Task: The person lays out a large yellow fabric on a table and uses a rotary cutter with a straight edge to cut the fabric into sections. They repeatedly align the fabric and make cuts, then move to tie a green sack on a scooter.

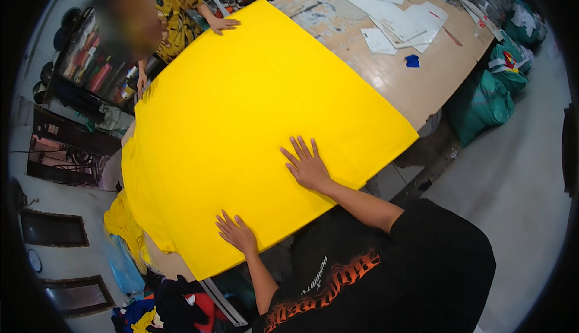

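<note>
I see yellow fabric (pixel 241 122) spread smooth across the big table (pixel 416 98), its near edge by the person in black. The left hand (pixel 238 234) lies palm down near that edge, fingers loosely parted; the right hand (pixel 309 169) rests flat farther along, fingers fanned wide — neither grips anything. Across the cloth, a co-worker's hand (pixel 224 25) touches the far edge. White pattern pieces (pixel 392 19) lie beyond — a blue scrap (pixel 412 61) beside them.
</note>
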Demonstrator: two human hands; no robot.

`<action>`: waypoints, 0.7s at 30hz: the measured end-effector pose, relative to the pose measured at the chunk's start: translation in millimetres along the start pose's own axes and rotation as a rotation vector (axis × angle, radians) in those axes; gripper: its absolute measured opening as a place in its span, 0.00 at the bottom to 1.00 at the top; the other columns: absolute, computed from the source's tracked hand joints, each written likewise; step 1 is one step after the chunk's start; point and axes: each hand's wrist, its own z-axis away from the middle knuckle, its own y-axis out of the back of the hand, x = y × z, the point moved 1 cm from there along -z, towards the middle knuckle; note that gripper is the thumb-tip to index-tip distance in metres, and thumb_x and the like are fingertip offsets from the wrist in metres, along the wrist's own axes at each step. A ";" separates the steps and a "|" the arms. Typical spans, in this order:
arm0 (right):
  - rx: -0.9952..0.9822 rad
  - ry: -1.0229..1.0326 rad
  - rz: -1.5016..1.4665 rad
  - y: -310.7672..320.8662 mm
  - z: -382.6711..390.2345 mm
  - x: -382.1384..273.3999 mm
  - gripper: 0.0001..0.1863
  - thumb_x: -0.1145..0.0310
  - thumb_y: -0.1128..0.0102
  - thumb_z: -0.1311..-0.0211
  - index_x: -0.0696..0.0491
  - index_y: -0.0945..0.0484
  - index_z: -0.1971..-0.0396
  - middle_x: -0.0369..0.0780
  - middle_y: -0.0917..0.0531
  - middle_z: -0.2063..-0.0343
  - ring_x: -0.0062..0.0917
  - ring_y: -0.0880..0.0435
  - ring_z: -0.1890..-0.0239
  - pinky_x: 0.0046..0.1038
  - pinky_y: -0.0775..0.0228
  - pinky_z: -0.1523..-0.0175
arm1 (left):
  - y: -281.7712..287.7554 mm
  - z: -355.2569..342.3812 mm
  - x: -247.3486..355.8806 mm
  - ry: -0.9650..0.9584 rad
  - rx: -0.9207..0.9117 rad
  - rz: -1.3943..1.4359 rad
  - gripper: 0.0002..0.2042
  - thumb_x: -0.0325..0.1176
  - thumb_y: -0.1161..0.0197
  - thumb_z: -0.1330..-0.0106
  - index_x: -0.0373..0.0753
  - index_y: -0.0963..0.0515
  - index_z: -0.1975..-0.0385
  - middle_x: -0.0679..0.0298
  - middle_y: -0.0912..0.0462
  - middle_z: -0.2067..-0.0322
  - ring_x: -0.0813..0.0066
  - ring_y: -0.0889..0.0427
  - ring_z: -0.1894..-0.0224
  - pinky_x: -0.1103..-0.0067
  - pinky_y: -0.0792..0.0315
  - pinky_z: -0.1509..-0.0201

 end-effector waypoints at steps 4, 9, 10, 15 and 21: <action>-0.017 0.019 -0.005 3.3 0.8 -0.7 0.31 0.48 0.64 0.20 0.40 0.45 0.22 0.47 0.50 0.21 0.42 0.56 0.19 0.57 0.73 0.20 | 2.3 2.7 -1.4 0.014 0.015 0.026 0.27 0.48 0.57 0.19 0.49 0.45 0.23 0.56 0.53 0.20 0.52 0.57 0.19 0.52 0.63 0.20; -0.046 0.003 0.008 5.0 -0.3 1.3 0.31 0.49 0.64 0.21 0.40 0.45 0.22 0.46 0.50 0.21 0.42 0.57 0.19 0.57 0.73 0.21 | -0.4 -0.3 1.6 0.009 0.018 0.009 0.28 0.46 0.56 0.19 0.48 0.45 0.23 0.54 0.52 0.21 0.51 0.54 0.20 0.52 0.60 0.20; -0.048 0.005 0.015 5.2 -0.9 1.4 0.31 0.49 0.64 0.21 0.40 0.45 0.22 0.46 0.51 0.21 0.42 0.57 0.19 0.58 0.73 0.21 | 0.7 -0.8 1.8 0.009 0.017 0.008 0.28 0.46 0.56 0.19 0.47 0.45 0.23 0.54 0.52 0.21 0.51 0.54 0.20 0.52 0.60 0.20; -0.054 -0.006 0.014 8.5 3.1 -2.0 0.31 0.48 0.63 0.21 0.39 0.46 0.22 0.46 0.50 0.21 0.41 0.56 0.19 0.57 0.71 0.20 | 4.5 4.1 4.5 0.023 -0.009 -0.012 0.28 0.45 0.56 0.19 0.46 0.46 0.22 0.54 0.53 0.21 0.51 0.54 0.20 0.53 0.60 0.20; -0.035 -0.015 0.026 8.3 1.6 -5.5 0.31 0.49 0.63 0.21 0.38 0.45 0.22 0.46 0.49 0.21 0.41 0.55 0.19 0.57 0.70 0.21 | 6.9 -13.4 -7.8 0.086 -0.340 0.058 0.35 0.55 0.61 0.19 0.47 0.61 0.20 0.54 0.73 0.20 0.51 0.75 0.19 0.50 0.74 0.21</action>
